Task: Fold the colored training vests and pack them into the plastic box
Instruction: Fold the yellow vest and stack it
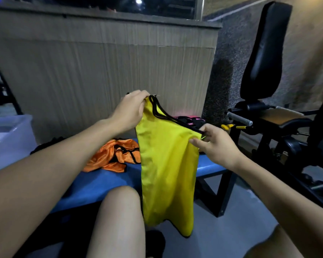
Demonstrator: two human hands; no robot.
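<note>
Above the blue bench [104, 181], a yellow training vest [166, 164] is held up, its black-trimmed top edge pinched by the left hand [132, 110] at one end and the right hand [216, 146] at the other. A crumpled orange vest [116, 155] lies on the bench; the plastic box [9, 138] stands at far left.

Dim indoor gym space. Wood-grain panelled counter [101, 67] runs across the back, capped by a grey ledge; dark glass [157, 4] above it reflects one ceiling light [138, 0]. Speckled grey wall [229, 71] to the right of the counter. Blue padded bench [104, 183] on a black metal frame stands in the foreground. Black exercise machine [265, 58] with upright back pad at right. Floor [231, 229] smooth, grey.
</note>
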